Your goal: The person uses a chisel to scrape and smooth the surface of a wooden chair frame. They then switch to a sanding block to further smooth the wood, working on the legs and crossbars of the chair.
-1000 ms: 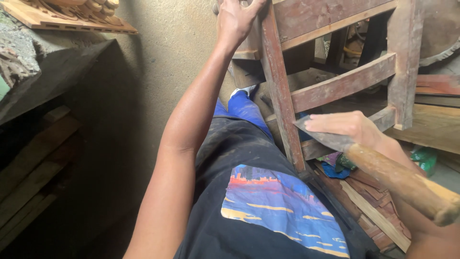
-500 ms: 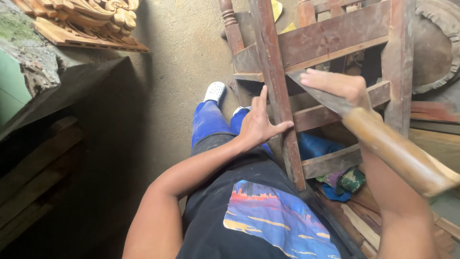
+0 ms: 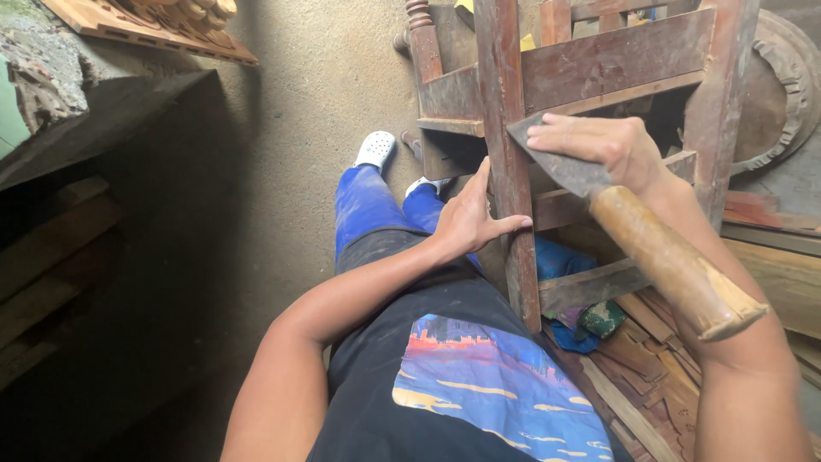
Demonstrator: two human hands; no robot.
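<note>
A worn wooden chair frame point(image 3: 599, 60) stands tilted against my lap. My left hand point(image 3: 469, 218) grips its long upright rail point(image 3: 510, 171) from the left side, thumb across the wood. My right hand point(image 3: 603, 145) presses on the flat metal blade point(image 3: 560, 162) of a scraping tool, whose thick wooden handle point(image 3: 671, 261) runs back along my forearm. The blade's edge rests against the upright rail, above my left hand.
Carved wooden panels point(image 3: 162, 26) lie on a ledge at top left. Planks point(image 3: 51, 265) are stacked in shadow at left. A round carved wooden piece point(image 3: 782, 85) sits at right, wood offcuts point(image 3: 650, 359) and a blue cloth point(image 3: 560, 261) under the chair. My feet point(image 3: 376, 150) rest on the concrete floor.
My left hand came down from the top of the frame and now holds the upright rail lower. My right hand and the blade moved up along the rail.
</note>
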